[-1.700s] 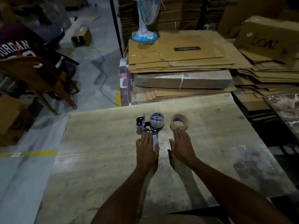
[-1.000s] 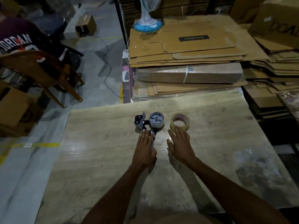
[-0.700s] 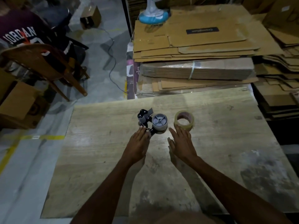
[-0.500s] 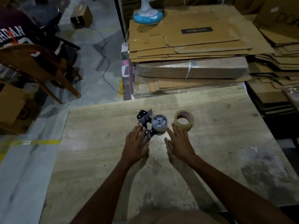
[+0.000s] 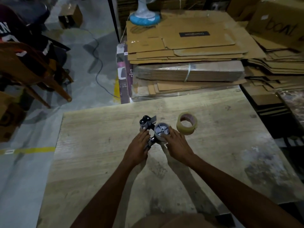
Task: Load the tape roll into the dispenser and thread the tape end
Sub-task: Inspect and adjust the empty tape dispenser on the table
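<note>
A hand-held tape dispenser (image 5: pixel 148 123) with a grey round hub (image 5: pixel 162 129) lies on the wooden table (image 5: pixel 98 145), with no roll on the hub. My left hand (image 5: pixel 138 147) covers its handle and grips it, fingertips near the black roller end. Straight fingers of my right hand (image 5: pixel 177 142) touch the right and front side of the hub. The tan tape roll (image 5: pixel 186 123) lies flat on the table just right of the hub, beyond my right fingertips, and nothing touches it.
Stacks of flattened cardboard (image 5: pixel 189 51) rise behind the table's far edge, with a fan base (image 5: pixel 144 17) on top. A wooden chair (image 5: pixel 29 71) and a seated person are at the left, across the grey floor. A dark gap runs along the table's right edge.
My left hand slid onto the dispenser's handle and the dispenser turned, its handle swinging left. My right hand moved left from the tape roll to the hub.
</note>
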The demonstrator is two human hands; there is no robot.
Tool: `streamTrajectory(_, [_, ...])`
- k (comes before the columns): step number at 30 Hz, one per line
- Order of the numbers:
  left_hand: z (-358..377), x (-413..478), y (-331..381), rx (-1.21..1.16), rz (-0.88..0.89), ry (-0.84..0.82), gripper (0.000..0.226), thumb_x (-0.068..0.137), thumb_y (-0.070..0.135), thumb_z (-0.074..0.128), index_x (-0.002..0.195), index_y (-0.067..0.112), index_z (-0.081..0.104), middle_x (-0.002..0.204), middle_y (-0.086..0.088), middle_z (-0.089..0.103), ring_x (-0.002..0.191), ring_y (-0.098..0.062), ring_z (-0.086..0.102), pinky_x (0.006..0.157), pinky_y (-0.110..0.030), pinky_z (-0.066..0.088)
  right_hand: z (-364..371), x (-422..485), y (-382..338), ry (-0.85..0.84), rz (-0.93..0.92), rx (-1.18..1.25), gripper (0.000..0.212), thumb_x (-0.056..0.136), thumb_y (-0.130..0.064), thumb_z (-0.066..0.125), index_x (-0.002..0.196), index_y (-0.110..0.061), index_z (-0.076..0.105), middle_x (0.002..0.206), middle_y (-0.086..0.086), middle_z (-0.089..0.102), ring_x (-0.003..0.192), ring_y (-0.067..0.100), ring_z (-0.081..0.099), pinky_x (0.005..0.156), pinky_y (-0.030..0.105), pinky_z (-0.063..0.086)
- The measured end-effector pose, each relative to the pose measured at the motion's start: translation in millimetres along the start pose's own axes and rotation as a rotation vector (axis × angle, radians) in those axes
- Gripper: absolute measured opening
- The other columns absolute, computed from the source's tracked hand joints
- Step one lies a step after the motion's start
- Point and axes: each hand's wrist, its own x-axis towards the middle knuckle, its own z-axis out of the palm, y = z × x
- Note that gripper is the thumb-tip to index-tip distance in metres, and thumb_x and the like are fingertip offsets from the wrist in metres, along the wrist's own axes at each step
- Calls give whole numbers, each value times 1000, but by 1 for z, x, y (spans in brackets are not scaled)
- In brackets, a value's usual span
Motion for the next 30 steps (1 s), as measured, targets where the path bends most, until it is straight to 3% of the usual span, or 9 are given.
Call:
streamTrajectory(3, [3, -14, -9, -2, 103, 32, 59, 86, 23, 78, 137, 0, 59, 149, -18, 53, 144, -34, 43, 112, -50, 45, 4, -17, -2, 39, -1, 36, 61, 86, -20, 68, 142, -30, 49, 159, 18, 34, 132, 33, 47, 99, 45, 43])
streamTrajectory(6, [-4, -18, -6, 8, 122, 104, 58, 85, 35, 75, 133, 5, 63, 146, -16, 56, 142, -32, 45, 109, -48, 45, -1, -26, -4, 84, 4, 131, 57, 89, -29, 66, 143, -24, 49, 161, 17, 33, 133, 32, 47, 104, 44, 39])
streamTrajectory(9, [-19, -7, 4, 3, 21, 154, 71, 82, 50, 74, 139, 11, 56, 147, -14, 51, 141, -31, 42, 111, -49, 40, -9, -15, -8, 45, 64, 191, 79, 88, -43, 65, 155, -22, 30, 165, 17, 21, 146, 35, 31, 112, 47, 33])
streamTrajectory(12, [-25, 12, 7, -35, -30, 67, 100, 79, 62, 72, 156, 11, 34, 164, -13, 29, 152, -32, 24, 120, -47, 26, -14, 5, -14, -31, 156, 271, 99, 84, -54, 71, 160, -21, 17, 167, 16, 15, 149, 35, 23, 116, 50, 27])
streamTrajectory(17, [-20, 34, 13, -59, -181, -131, 121, 75, 62, 74, 163, 13, 7, 171, -11, 0, 158, -28, 0, 121, -47, 21, -13, 20, -9, -25, 202, 377, 109, 70, -57, 78, 155, -11, 28, 135, 14, 60, 121, 33, 57, 90, 40, 52])
streamTrajectory(21, [-8, 32, 25, -97, -290, -121, 114, 74, 55, 72, 163, 21, 9, 172, -6, 3, 157, -26, 11, 109, -56, 42, -7, 8, -2, 24, 219, 433, 121, 60, -65, 79, 155, -9, 29, 134, 12, 61, 122, 31, 56, 94, 43, 52])
streamTrajectory(24, [1, 21, 28, -159, -370, -102, 114, 76, 58, 73, 162, 30, 4, 171, -4, 5, 150, -29, 27, 104, -52, 47, -2, 0, 5, 38, 233, 410, 118, 58, -71, 75, 152, -11, 37, 138, 9, 58, 126, 29, 53, 100, 40, 48])
streamTrajectory(27, [-2, 6, 27, -253, -292, -104, 114, 77, 64, 67, 162, 36, -3, 152, 0, 37, 116, -22, 57, 81, -36, 54, 3, -7, 8, 78, 211, 364, 105, 58, -72, 71, 142, -11, 53, 133, 8, 62, 121, 26, 57, 98, 35, 47])
streamTrajectory(30, [-8, 5, 27, -409, -373, -84, 94, 81, 67, 53, 160, 43, 8, 136, 4, 55, 112, -18, 59, 87, -39, 52, -2, -13, 2, 136, 150, 358, 57, 63, -52, 80, 109, -20, 68, 96, -2, 70, 91, 20, 65, 74, 30, 49])
